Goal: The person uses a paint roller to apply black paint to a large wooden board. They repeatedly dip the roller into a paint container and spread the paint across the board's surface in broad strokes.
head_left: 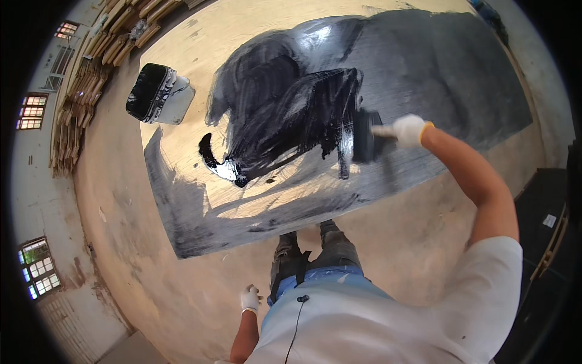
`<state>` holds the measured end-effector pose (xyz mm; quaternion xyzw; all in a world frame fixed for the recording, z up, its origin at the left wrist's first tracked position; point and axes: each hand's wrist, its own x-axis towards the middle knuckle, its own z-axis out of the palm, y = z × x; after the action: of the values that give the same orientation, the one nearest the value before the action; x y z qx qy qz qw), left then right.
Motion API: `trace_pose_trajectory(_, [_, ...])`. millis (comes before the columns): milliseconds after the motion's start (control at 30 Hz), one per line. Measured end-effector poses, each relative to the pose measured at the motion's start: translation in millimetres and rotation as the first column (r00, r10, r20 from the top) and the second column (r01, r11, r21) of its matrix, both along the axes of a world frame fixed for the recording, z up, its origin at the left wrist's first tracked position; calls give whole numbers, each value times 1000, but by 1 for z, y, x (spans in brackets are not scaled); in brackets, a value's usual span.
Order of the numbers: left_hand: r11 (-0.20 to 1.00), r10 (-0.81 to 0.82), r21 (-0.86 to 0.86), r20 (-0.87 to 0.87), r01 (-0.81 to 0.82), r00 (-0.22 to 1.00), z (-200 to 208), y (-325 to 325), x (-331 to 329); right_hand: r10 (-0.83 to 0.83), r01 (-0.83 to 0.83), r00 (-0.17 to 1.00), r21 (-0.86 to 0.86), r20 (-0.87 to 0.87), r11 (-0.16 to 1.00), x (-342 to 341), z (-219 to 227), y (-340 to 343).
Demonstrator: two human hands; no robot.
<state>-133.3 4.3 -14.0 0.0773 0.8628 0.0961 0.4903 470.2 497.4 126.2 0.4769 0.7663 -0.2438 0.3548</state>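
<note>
My right hand point(410, 130), in a white glove with a yellow cuff, is closed round the handle of a wide paint brush point(366, 136). The brush head is coated black, blurred by motion, and lies against a large pale board point(251, 205). Wet black paint point(273, 115) covers the board's middle in thick, glossy strokes, while its right part has a thinner dark grey coat. My left hand point(251, 299), also gloved in white, hangs beside my hip with loosely bent fingers apart and nothing in them. A paint-smeared white bucket point(176, 103) with a black inside sits at the board's left.
Stacks of wooden boards point(76, 115) lean along the wall at the left and upper left. Dusty concrete floor point(124, 224) surrounds the board. At the right stands a dark stack point(545, 206) with a small white label. Barred windows point(38, 268) open the left wall.
</note>
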Motion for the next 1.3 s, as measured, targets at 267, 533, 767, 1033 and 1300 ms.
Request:
trace_pose_trajectory(267, [981, -193, -8, 6, 193, 981, -12, -18, 23, -174, 176, 984, 155, -24, 972, 29, -21, 33])
trace_pose_trajectory(533, [999, -42, 8, 0, 42, 999, -11, -15, 37, -31, 30, 1000, -73, -5, 997, -42, -18, -106])
trace_pose_trajectory(767, [983, -182, 17, 9, 182, 983, -13, -2, 35, -503, 521, 851, 112, -150, 846, -21, -27, -116])
trace_pose_trajectory(1033, [996, -83, 25, -2, 83, 997, 4, 10, 22, -545, 554, 820, 2, -174, 833, -95, -41, -207])
trace_pose_trajectory(1300, [955, -271, 109, -56, 275, 961, -25, -14, -37, -620, 623, 782, 126, -64, 772, -126, -61, -226])
